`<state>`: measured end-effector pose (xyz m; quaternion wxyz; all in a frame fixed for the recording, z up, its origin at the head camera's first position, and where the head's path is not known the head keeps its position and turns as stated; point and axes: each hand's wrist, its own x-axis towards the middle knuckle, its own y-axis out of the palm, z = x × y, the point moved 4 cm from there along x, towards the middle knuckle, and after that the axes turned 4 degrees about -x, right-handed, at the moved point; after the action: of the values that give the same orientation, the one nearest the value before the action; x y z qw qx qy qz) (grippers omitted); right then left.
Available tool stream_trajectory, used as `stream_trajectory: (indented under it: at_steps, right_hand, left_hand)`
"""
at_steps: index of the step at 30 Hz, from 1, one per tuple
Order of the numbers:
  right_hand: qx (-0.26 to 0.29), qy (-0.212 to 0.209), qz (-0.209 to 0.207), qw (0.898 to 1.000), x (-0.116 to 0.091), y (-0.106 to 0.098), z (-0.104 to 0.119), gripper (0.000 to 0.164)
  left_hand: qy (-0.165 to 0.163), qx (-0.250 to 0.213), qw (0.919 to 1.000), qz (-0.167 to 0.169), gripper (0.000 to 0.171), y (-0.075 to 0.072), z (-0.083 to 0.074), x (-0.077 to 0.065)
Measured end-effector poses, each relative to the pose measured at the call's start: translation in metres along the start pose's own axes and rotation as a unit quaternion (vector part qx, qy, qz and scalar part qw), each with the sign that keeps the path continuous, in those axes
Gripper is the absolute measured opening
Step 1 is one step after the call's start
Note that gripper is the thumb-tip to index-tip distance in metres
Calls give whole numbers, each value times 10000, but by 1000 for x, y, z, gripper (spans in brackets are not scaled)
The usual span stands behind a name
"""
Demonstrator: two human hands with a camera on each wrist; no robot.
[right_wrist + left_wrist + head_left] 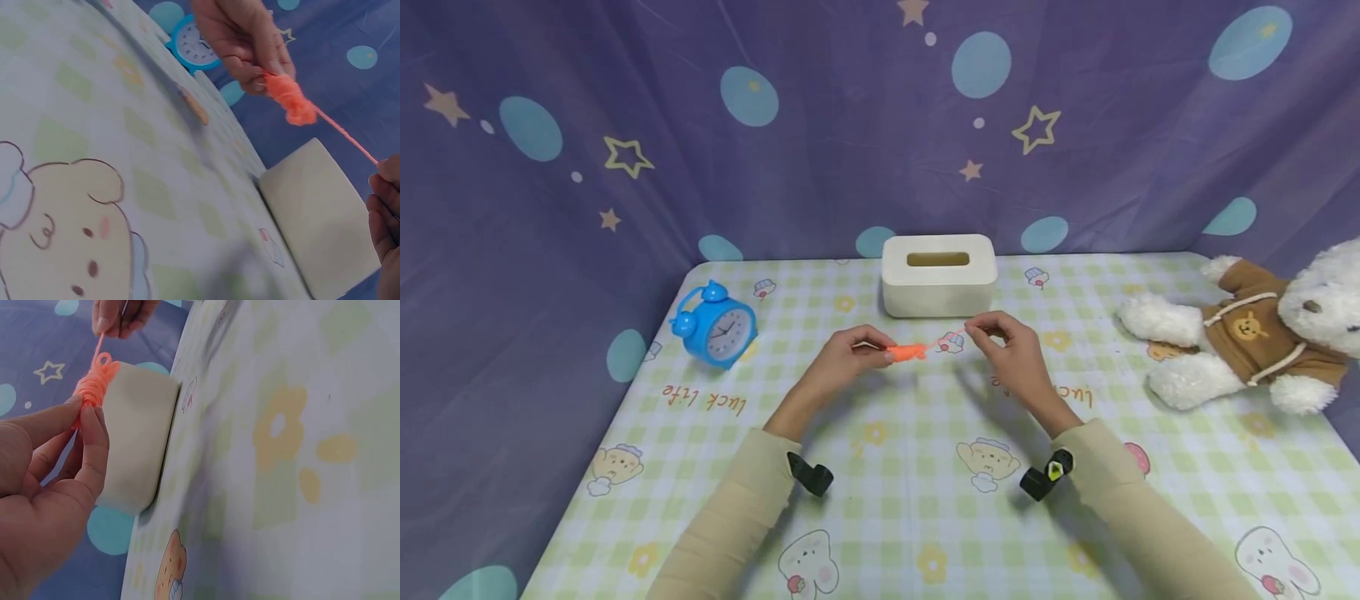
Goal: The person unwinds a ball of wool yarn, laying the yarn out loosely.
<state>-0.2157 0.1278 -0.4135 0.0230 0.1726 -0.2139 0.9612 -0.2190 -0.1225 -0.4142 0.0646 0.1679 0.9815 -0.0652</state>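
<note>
A small wound bundle of bright orange cord (907, 352) is held up above the table, pinched at one end between the thumb and fingers of my left hand (844, 364). The left wrist view shows its tight coils (94, 389) with loose loops at the top. From the bundle's other end a single strand (345, 133) runs taut to my right hand (1011, 354), whose thumb and fingertips pinch it. Both hands are raised a little above the cloth, level with each other, a short way apart.
Behind the hands stands a white tissue box (938, 293) with a slot on top. A blue alarm clock (715, 327) is at the back left. On the right lies a white plush bear (1247, 325) in a brown top. A checked cloth (917, 500) covers the table.
</note>
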Motion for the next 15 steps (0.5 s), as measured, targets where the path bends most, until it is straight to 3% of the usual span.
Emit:
stream_trajectory:
  at_steps: [6, 15]
  right_hand:
    - [-58, 11, -157, 9999, 2, -10, -1, 18]
    - [-106, 256, -349, 9990, 2, -27, -10, 19]
  left_hand:
    - [-200, 173, 9996, -125, 23, -11, 0, -4]
    - [-305, 191, 9993, 120, 22, -21, -1, -6]
